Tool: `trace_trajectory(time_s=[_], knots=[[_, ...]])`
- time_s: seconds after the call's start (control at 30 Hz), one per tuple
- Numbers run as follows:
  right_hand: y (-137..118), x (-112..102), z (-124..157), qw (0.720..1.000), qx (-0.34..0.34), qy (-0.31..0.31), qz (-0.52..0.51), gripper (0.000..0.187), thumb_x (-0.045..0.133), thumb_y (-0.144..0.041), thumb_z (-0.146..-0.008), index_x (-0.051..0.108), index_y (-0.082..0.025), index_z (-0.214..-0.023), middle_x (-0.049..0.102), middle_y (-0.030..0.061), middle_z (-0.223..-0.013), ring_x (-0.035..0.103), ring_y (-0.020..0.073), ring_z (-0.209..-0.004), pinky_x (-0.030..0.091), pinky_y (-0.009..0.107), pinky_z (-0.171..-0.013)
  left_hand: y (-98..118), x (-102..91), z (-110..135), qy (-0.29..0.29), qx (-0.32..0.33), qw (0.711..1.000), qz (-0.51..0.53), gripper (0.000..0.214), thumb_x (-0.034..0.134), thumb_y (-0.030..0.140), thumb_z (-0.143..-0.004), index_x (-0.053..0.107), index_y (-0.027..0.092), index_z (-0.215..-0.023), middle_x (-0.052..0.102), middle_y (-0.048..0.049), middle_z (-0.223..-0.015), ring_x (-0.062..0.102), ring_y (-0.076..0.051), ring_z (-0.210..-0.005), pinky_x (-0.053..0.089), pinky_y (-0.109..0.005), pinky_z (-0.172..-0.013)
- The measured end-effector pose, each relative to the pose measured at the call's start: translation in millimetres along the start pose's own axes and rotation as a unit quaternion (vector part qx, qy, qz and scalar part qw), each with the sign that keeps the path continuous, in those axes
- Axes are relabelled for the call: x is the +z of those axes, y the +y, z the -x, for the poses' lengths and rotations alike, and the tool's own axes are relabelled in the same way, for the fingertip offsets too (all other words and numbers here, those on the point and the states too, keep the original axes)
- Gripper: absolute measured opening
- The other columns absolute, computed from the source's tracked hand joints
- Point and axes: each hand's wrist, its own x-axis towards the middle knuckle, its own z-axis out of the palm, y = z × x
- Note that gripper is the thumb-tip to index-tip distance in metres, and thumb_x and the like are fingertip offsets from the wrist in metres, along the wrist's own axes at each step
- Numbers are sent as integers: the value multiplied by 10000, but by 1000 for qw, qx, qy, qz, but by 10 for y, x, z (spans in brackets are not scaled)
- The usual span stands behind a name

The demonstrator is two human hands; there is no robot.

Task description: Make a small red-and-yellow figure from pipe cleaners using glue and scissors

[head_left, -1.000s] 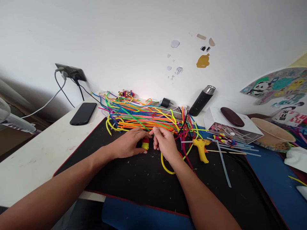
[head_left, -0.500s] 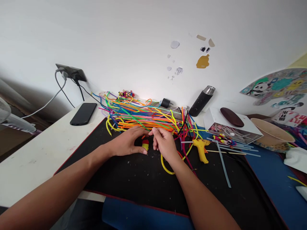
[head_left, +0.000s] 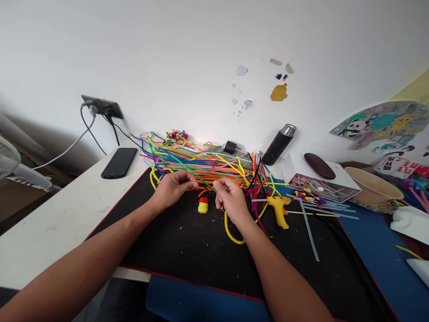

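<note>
My left hand (head_left: pixel 174 189) is closed, thumb and fingertips pinched together just in front of a pile of coloured pipe cleaners (head_left: pixel 201 166). Facing it, my right hand (head_left: pixel 231 199) also pinches with thumb and forefinger. Whatever thin thing lies in either pinch blends into the orange and green strands behind. Below and between the hands, a small red and yellow wound piece (head_left: pixel 203 205) rests on the black mat (head_left: pixel 194 259). A short curved orange piece (head_left: pixel 202 193) lies just above it. By my right wrist, a yellow pipe cleaner (head_left: pixel 231 236) forms a loop.
A yellow glue gun (head_left: pixel 279 212) lies right of my right hand, among clear glue sticks (head_left: pixel 310 232). A black flask (head_left: pixel 279 145) and a white box (head_left: pixel 295 164) stand behind. On the left is a phone (head_left: pixel 119 163); small colourful figures (head_left: pixel 177 135) lie at the back.
My left hand has lifted away from the red and yellow piece, and its spread fingers have closed into a pinch. The right hand stays nearly in place. The view has shifted slightly.
</note>
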Motion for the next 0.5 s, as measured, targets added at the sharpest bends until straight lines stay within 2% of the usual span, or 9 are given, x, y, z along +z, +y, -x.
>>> trace_trajectory(time_s=[0.3, 0.5], knots=[[60, -32, -35, 999, -32, 15, -3, 514, 639, -617, -936, 400, -243, -677, 327, -117, -471, 385, 77, -339, 255, 233, -398, 37, 26, 5, -20, -11, 999, 33, 291, 732, 465, -852, 665, 186, -809, 683, -7, -725, 636, -164, -664, 529, -291, -672], [54, -14, -24, 999, -38, 20, 3, 566, 631, -636, -939, 347, -247, -642, 306, -111, -474, 392, 81, -343, 263, 241, -405, 67, 19, -6, -19, -31, 995, 89, 428, 765, 599, -806, 656, 186, -805, 706, -20, -722, 673, -180, -659, 569, -308, -656]])
